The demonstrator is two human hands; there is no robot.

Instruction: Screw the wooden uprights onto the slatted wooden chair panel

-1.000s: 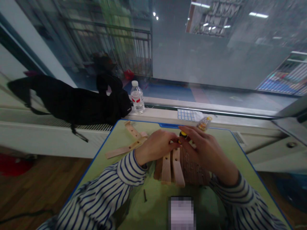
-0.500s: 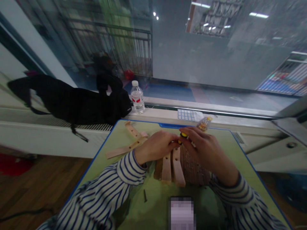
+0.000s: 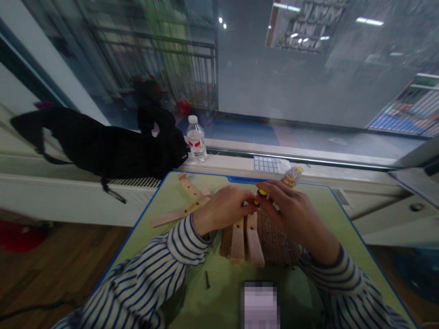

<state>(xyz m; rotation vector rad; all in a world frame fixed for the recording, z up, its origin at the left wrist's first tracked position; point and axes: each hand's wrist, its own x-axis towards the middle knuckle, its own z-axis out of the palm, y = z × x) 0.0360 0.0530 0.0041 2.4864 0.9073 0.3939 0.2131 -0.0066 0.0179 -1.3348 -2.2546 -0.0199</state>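
Observation:
My right hand point(image 3: 291, 210) is closed round the yellow-and-black handle of what looks like a screwdriver point(image 3: 263, 192), its shaft hidden. From the left, my left hand point(image 3: 228, 208) pinches at the tool's lower end, where a bit of yellow shows between the fingertips. Just below the hands, two pale wooden pieces with drilled holes, a left one point(image 3: 238, 242) and a right one point(image 3: 254, 242), lie side by side on a brown corrugated block point(image 3: 279, 242). More drilled wooden pieces point(image 3: 192, 187) rest behind my left forearm. A loose screw point(image 3: 207, 279) lies nearer me.
The green table point(image 3: 192, 310) has a blue edge. A pixelated rectangular object point(image 3: 260, 304) is at its near side. A small clear bag point(image 3: 291, 176) lies at the far edge. On the sill are a water bottle point(image 3: 196, 141), a black bag point(image 3: 113, 148) and a blue-gridded sheet point(image 3: 265, 163).
Almost nothing differs. Both hands stay at the tool, with only a very slight shift of my left hand and fingers.

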